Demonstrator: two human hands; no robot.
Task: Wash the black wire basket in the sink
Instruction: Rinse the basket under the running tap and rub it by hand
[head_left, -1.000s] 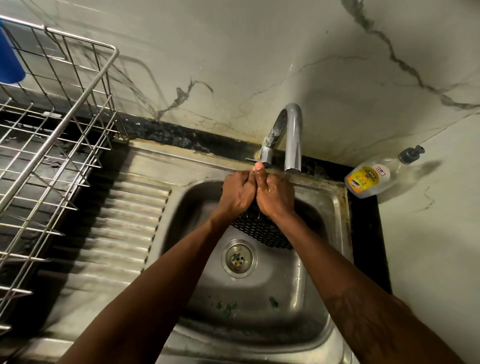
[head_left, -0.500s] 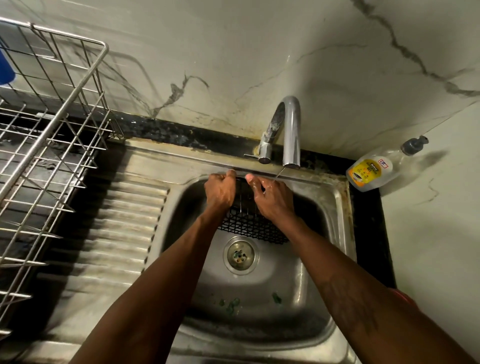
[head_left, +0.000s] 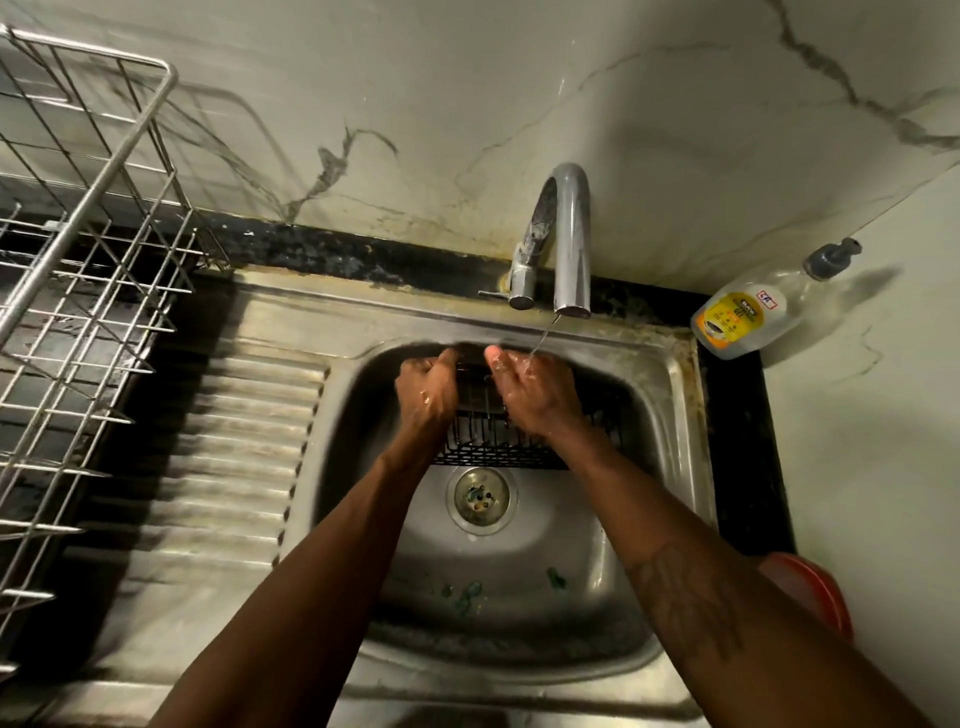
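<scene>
Left hand parted from right hand, one black wire basket, one sink

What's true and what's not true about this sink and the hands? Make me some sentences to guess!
1. Water runs from the tap onto the right hand. True.
2. The black wire basket lies on the ribbed draining board. False: it is inside the sink.
3. The soap bottle is to the right of the tap. True.
4. The left hand holds a sponge. False: its grip is on the basket's top edge, and no sponge shows.
5. The basket covers the drain. False: the drain shows uncovered, in front of the basket.
</scene>
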